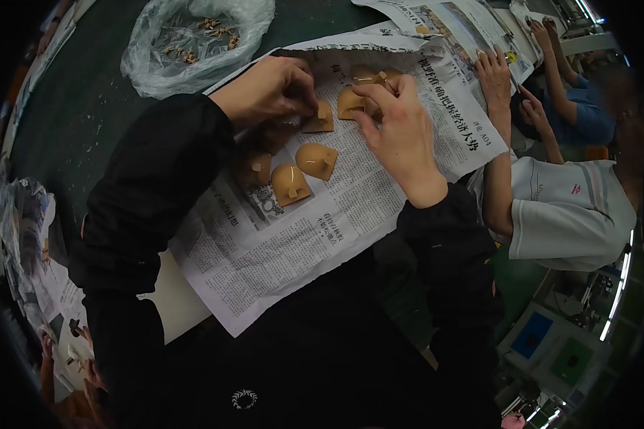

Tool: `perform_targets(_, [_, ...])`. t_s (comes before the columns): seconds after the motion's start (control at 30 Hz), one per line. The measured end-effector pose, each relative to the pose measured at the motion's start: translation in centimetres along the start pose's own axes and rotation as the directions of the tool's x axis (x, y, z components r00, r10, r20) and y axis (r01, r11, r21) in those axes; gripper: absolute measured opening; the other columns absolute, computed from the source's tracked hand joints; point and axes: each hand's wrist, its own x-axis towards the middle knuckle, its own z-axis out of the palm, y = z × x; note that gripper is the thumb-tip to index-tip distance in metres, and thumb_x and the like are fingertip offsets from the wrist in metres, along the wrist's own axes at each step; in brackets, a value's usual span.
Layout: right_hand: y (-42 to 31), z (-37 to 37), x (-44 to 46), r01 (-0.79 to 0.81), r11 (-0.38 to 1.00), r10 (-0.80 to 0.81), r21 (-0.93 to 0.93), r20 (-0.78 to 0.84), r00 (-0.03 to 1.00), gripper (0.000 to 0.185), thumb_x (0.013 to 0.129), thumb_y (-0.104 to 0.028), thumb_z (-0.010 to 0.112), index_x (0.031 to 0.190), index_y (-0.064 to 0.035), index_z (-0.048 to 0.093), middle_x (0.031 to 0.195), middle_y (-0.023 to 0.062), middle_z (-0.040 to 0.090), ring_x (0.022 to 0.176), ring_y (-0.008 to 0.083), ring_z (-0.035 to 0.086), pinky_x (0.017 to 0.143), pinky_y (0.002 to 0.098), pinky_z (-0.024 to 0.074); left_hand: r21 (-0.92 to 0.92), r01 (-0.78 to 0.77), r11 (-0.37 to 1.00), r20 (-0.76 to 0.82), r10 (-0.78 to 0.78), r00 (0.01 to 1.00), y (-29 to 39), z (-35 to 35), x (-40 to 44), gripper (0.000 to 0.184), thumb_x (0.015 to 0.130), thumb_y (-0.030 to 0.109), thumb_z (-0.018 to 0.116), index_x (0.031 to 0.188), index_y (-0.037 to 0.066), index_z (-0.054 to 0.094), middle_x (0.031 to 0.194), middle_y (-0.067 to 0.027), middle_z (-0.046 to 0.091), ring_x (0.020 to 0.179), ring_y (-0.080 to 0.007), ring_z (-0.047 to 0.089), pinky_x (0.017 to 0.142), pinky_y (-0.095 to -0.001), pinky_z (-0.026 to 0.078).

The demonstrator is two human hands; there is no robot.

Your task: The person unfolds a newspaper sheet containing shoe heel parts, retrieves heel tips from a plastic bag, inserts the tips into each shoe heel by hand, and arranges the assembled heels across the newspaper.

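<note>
Several glossy tan domed pieces lie on a newspaper sheet [354, 196]; a small tab sticks out from some of them. The fingers of my left hand [275, 89] are pinched together at the edge of a tan piece with a tab [320, 118]; what is between the fingertips is hidden. My right hand [404, 139] has thumb and forefinger closed on another tan domed piece [349, 104], whose hollow side shows. Nearer to me rest two more, a tan domed piece [316, 160] and a second one [289, 184]. Others sit in shadow under my left wrist.
A clear plastic bag [147, 61] with small tan bits stands on the dark green table [86, 107] at upper left. To the right, a co-worker's hand [495, 75] rests on another newspaper [454, 25]. More people work at the right and lower left.
</note>
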Motion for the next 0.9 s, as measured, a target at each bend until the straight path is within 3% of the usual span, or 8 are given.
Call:
perform_targets(0.17, [0.1, 0.5, 1.2, 0.055, 0.993, -0.051, -0.104, 0.042, 0.998, 0.021, 0.072, -0.008, 0.078, 0.090, -0.0055, 0.068, 0.100, 0.0103, 0.050, 0.089, 0.0283, 0.055, 0.072, 0.0379, 0.0501, 0.037, -0.225, 0.974, -0.009, 0.225, 0.974, -0.4, 0.8, -0.1, 0.026, 0.075, 0.016, 0.079, 0.099, 0.007, 0.075, 0.099, -0.0081, 0.061, 0.094, -0.0250, 0.061, 0.082, -0.0353, 0.050])
perform_targets(0.3, [-0.8, -0.4, 0.7, 0.109, 0.989, -0.104, -0.097, 0.055, 0.993, 0.017, 0.072, -0.007, 0.078, 0.085, -0.0040, 0.068, 0.098, 0.0096, 0.050, 0.093, 0.0284, 0.054, 0.073, 0.0382, 0.0495, 0.040, -0.128, 0.991, 0.098, 0.124, 0.987, 0.2, 0.0, -0.3, 0.027, 0.074, 0.015, 0.079, 0.100, 0.007, 0.075, 0.098, -0.0090, 0.059, 0.091, -0.0247, 0.061, 0.079, -0.0337, 0.050])
perform_targets(0.4, [-2.1, -1.2, -1.4, 0.092, 0.981, -0.128, 0.173, 0.206, 0.970, 0.017, 0.072, -0.004, 0.078, 0.086, -0.0023, 0.068, 0.100, 0.0099, 0.051, 0.095, 0.0275, 0.054, 0.073, 0.0365, 0.0492, 0.138, -0.089, 0.986, 0.170, 0.065, 0.983, 1.3, -1.7, -1.6, 0.025, 0.076, 0.010, 0.076, 0.101, 0.006, 0.074, 0.098, -0.0091, 0.060, 0.090, -0.0239, 0.062, 0.078, -0.0333, 0.050])
perform_targets(0.53, [-1.2, -3.5, -3.0, 0.075, 0.942, -0.109, 0.327, 0.089, 0.990, 0.021, 0.075, -0.002, 0.075, 0.095, -0.0028, 0.069, 0.100, 0.0101, 0.052, 0.089, 0.0235, 0.056, 0.071, 0.0329, 0.0495, 0.057, -0.122, 0.991, 0.164, 0.111, 0.980, 1.6, -2.4, -1.3, 0.023, 0.079, 0.001, 0.069, 0.102, 0.005, 0.072, 0.100, -0.0082, 0.059, 0.092, -0.0223, 0.061, 0.081, -0.0309, 0.049])
perform_targets(0.63, [1.5, -3.9, -3.6, -0.196, 0.929, 0.235, 0.313, -0.092, 0.968, 0.032, 0.079, -0.002, 0.072, 0.110, -0.0033, 0.068, 0.098, 0.0090, 0.054, 0.073, 0.0169, 0.057, 0.065, 0.0300, 0.0490, -0.050, -0.089, 0.995, 0.095, 0.093, 0.991, 1.8, -1.5, 0.8, 0.036, 0.078, -0.005, 0.066, 0.112, 0.006, 0.069, 0.106, -0.0098, 0.060, 0.092, -0.0238, 0.062, 0.083, -0.0310, 0.050])
perform_targets(0.73, [2.7, -2.7, -3.5, -0.201, 0.939, 0.234, 0.278, -0.090, 0.968, 0.031, 0.076, -0.002, 0.073, 0.107, -0.0028, 0.069, 0.101, 0.0094, 0.054, 0.082, 0.0209, 0.057, 0.072, 0.0313, 0.0490, 0.041, -0.074, 0.996, -0.051, 0.076, 0.996, 2.5, 0.8, 4.7, 0.044, 0.077, -0.006, 0.066, 0.119, 0.008, 0.066, 0.108, -0.0105, 0.062, 0.094, -0.0252, 0.064, 0.085, -0.0325, 0.051])
perform_targets(0.83, [2.4, -0.8, -2.7, -0.091, 0.985, 0.118, 0.148, -0.191, 0.974, 0.031, 0.074, -0.002, 0.074, 0.104, -0.0043, 0.069, 0.105, 0.0093, 0.053, 0.092, 0.0257, 0.054, 0.082, 0.0345, 0.0473, 0.163, -0.123, 0.979, -0.109, 0.142, 0.984, 2.0, 2.4, 7.7, 0.049, 0.078, -0.005, 0.067, 0.124, 0.011, 0.064, 0.108, -0.0114, 0.064, 0.097, -0.0254, 0.064, 0.086, -0.0339, 0.051])
perform_targets(0.9, [2.5, 0.0, -2.2, -0.080, 0.993, 0.094, 0.090, -0.159, 0.983, 0.029, 0.073, -0.003, 0.075, 0.102, -0.0050, 0.068, 0.108, 0.0092, 0.053, 0.096, 0.0276, 0.053, 0.085, 0.0362, 0.0461, 0.323, -0.366, 0.873, -0.113, 0.420, 0.901, 1.5, 2.6, 9.0, 0.033, 0.080, 0.001, 0.070, 0.113, 0.004, 0.069, 0.099, -0.0127, 0.066, 0.091, -0.0270, 0.067, 0.081, -0.0334, 0.054])
